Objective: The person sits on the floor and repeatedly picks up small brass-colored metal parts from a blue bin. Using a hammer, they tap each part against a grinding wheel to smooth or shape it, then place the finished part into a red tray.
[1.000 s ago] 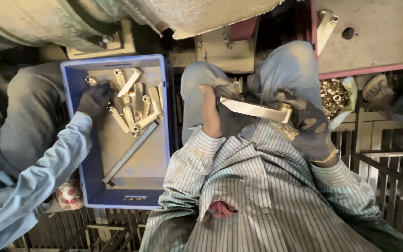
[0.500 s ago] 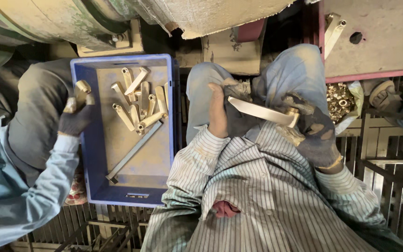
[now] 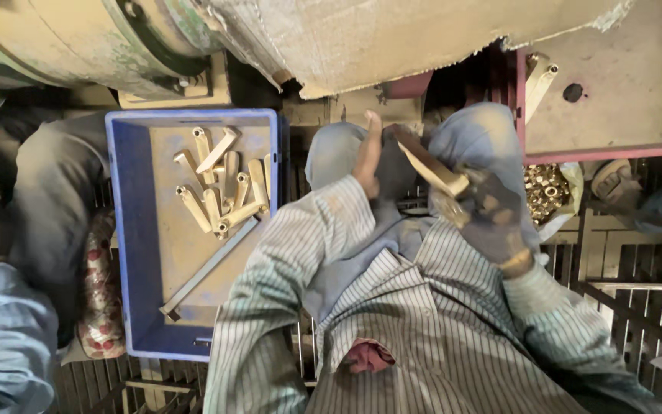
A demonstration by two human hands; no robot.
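My right hand point(image 3: 492, 218), in a dark worn glove, grips one end of a flat brass bar point(image 3: 429, 163) above my lap. The bar slants up and to the left, away from me. My bare left hand point(image 3: 367, 153) is raised edge-on just left of the bar's far end, fingers stretched upward, with a small gap to the bar. Both arms are in striped sleeves. To my left stands a blue plastic crate point(image 3: 120, 230) holding several short brass pieces point(image 3: 220, 192) and one long grey strip point(image 3: 208, 268).
A co-worker sits left of the crate; a knee point(image 3: 55, 207) and a light blue sleeve point(image 3: 9, 330) show. A bag of small brass fittings point(image 3: 545, 192) lies at my right. A big drum-shaped machine point(image 3: 346, 38) and a red-edged metal table point(image 3: 614, 77) stand ahead, over a floor grating point(image 3: 637, 268).
The bar has swung from lying across my lap to pointing away, and my left hand has come off its end. The co-worker's gloved hand has left the crate and the view.
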